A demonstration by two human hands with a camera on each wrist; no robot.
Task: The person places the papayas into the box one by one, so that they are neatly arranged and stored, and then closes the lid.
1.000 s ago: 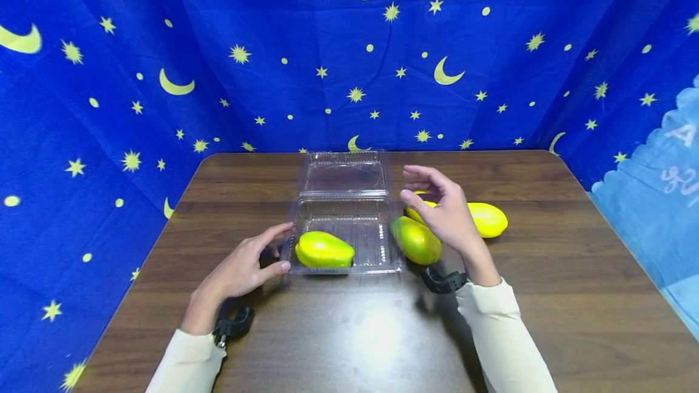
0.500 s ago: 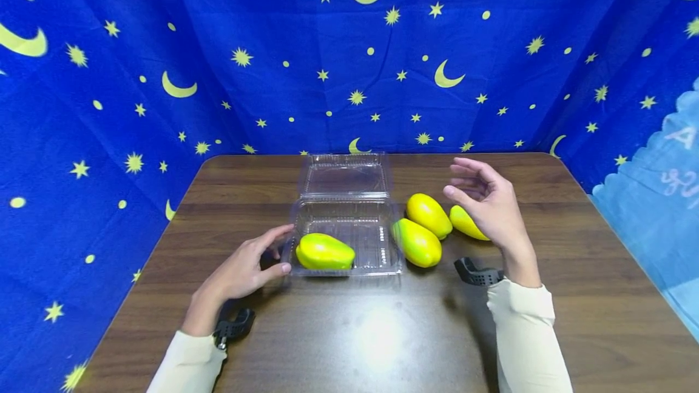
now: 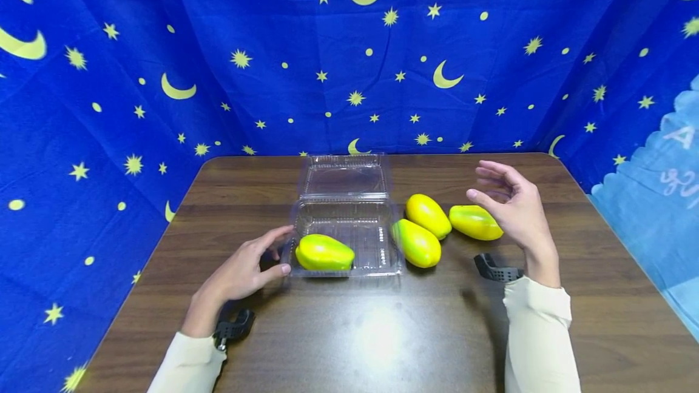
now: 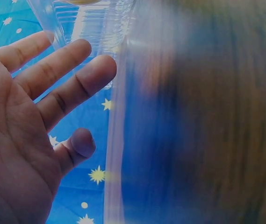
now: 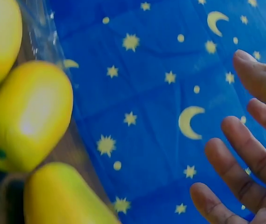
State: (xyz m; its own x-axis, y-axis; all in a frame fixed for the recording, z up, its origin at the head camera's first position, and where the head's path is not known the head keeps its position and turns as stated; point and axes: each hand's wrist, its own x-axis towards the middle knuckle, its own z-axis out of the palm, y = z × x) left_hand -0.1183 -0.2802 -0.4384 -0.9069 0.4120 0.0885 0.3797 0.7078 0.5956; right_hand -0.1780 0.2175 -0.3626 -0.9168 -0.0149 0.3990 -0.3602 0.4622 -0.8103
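A clear plastic clamshell box [image 3: 374, 238] lies unfolded on the table, its lid [image 3: 345, 179] laid back toward the far edge. One yellow-green papaya [image 3: 324, 253] rests in the front left of the tray. Fingertips of my left hand [image 3: 243, 265] are right at the tray's left rim; the left wrist view shows its fingers spread and palm bare. My right hand [image 3: 516, 208] hovers above the table on the right, fingers loosely bent and holding nothing. Nearest to it lies a papaya [image 3: 474, 223], with two more papayas [image 3: 428, 216] [image 3: 419, 244] between that one and the box.
A brown wooden table [image 3: 349, 332] carries everything. Behind it and to the left hangs a blue cloth [image 3: 284, 102] with moons and stars; a light blue cloth [image 3: 655, 211] is at the right. Black wrist mounts [image 3: 235, 323] sit under both wrists.
My right hand has moved right, away from the two papayas beside the box, past the rightmost one, uncovering it. The left hand and the papaya in the box stay put.
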